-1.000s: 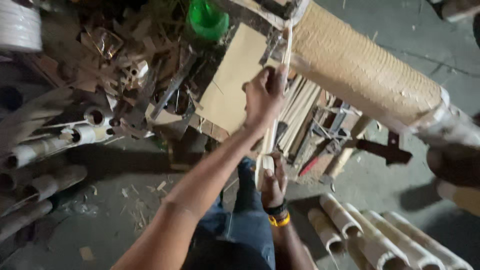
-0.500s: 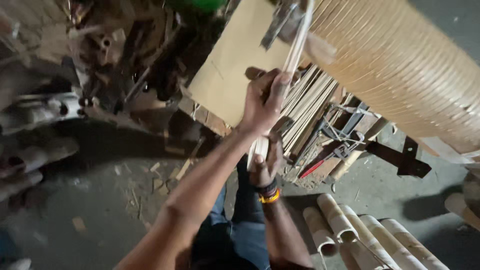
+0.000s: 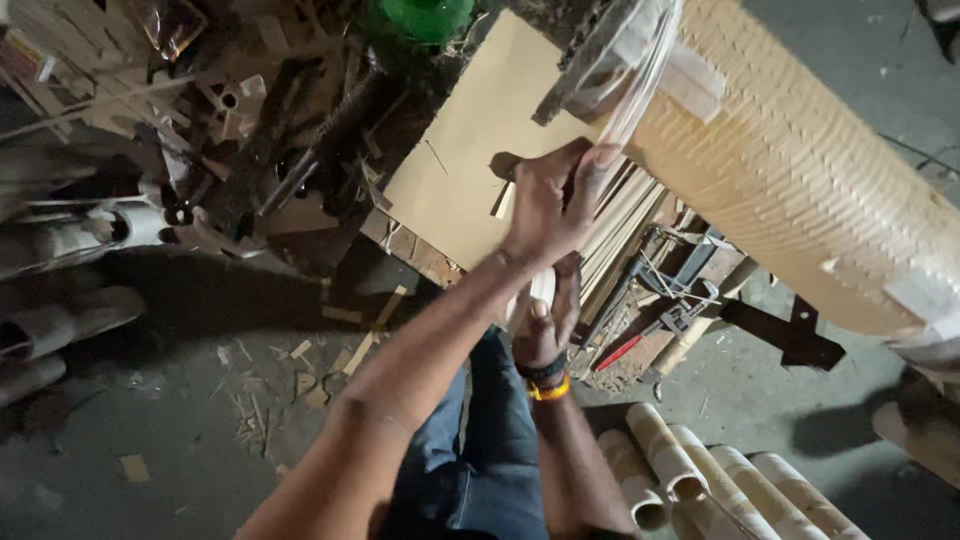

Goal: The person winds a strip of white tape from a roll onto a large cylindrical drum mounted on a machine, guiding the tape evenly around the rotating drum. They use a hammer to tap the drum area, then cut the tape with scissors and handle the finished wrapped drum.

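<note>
Left hand (image 3: 548, 205) clenched around pale bamboo strip (image 3: 622, 100), high, at 12 o'clock from right hand (image 3: 545, 325). Right hand grips the same strip's lower end above the knees. Big woven cylinder (image 3: 800, 170) sits at 2 o'clock, cardboard sheet (image 3: 460, 170) behind.

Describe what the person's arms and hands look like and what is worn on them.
Both forearms are bare, with no sleeves and no gloves. The left hand wears nothing on its wrist. The right hand has two bands at the wrist: a dark one and, just behind it, a yellow-orange one. No rings can be made out.
</note>
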Demonstrator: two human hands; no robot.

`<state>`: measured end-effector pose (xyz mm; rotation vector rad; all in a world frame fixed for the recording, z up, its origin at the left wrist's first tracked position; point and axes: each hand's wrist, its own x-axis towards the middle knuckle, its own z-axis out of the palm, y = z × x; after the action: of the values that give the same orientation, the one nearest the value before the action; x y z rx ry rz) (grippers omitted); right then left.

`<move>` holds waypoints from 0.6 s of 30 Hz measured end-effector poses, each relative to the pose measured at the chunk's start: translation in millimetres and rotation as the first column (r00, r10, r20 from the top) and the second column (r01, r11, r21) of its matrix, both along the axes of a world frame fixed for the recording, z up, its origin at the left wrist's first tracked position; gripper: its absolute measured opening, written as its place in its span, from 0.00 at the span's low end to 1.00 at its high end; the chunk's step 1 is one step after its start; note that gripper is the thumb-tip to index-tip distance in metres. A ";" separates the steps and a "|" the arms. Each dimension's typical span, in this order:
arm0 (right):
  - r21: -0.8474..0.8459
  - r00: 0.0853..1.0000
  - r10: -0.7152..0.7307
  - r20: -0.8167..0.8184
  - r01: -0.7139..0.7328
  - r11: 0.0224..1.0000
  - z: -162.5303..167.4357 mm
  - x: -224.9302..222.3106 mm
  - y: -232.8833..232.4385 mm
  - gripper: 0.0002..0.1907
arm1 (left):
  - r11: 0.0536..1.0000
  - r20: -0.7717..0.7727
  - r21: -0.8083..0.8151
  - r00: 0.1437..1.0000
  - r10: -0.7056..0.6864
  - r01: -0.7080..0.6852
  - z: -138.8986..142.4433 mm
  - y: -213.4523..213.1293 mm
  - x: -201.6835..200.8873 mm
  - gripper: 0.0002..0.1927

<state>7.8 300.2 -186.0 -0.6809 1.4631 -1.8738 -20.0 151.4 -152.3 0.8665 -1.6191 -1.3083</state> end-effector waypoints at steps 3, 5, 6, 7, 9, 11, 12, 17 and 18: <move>-0.155 0.975 -0.002 0.221 0.038 0.987 10.6 12.0 -12.7 0.40 | 0.994 0.133 -0.096 0.990 -0.043 0.056 20.7 -10.0 10.3 0.15; -0.201 0.939 -0.003 0.345 0.077 0.977 20.9 21.4 -20.2 0.39 | 0.986 0.193 -0.120 0.977 -0.089 0.113 37.7 -14.1 21.5 0.14; -0.190 0.928 -0.008 0.373 0.085 0.978 26.9 25.2 -23.8 0.40 | 0.981 0.210 -0.136 0.971 -0.110 0.141 46.0 -17.3 25.8 0.13; -0.185 0.918 -0.015 0.395 0.096 0.978 33.2 27.5 -27.0 0.40 | 0.972 0.223 -0.159 0.966 -0.134 0.171 53.6 -20.5 27.6 0.13; -0.203 0.935 -0.036 0.352 0.114 0.973 46.5 28.5 -32.8 0.39 | 0.962 0.324 -0.161 0.933 -0.158 0.219 67.6 -27.4 27.2 0.12; -0.173 0.976 -0.147 0.159 0.174 0.969 59.7 25.4 -37.0 0.35 | 0.966 0.364 -0.049 0.905 -0.220 0.254 79.9 -30.9 26.4 0.12; -0.142 0.973 -0.232 -0.023 0.226 0.964 65.5 23.3 -39.4 0.33 | 0.963 0.350 0.060 0.898 -0.266 0.262 85.5 -30.7 29.0 0.12; -0.239 0.982 -0.135 0.133 0.164 0.957 83.8 17.2 -52.4 0.27 | 0.902 0.198 -0.417 0.980 -0.028 0.110 103.2 -6.9 98.7 0.07; -0.286 0.968 -0.113 0.226 0.176 0.942 84.7 17.7 -55.9 0.26 | 0.882 0.240 -0.463 0.970 0.023 0.093 102.9 5.4 122.1 0.10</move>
<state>25.5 244.3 -101.3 -0.5075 1.1296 -2.2405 102.1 156.8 -49.4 0.7084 -2.0382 -0.7887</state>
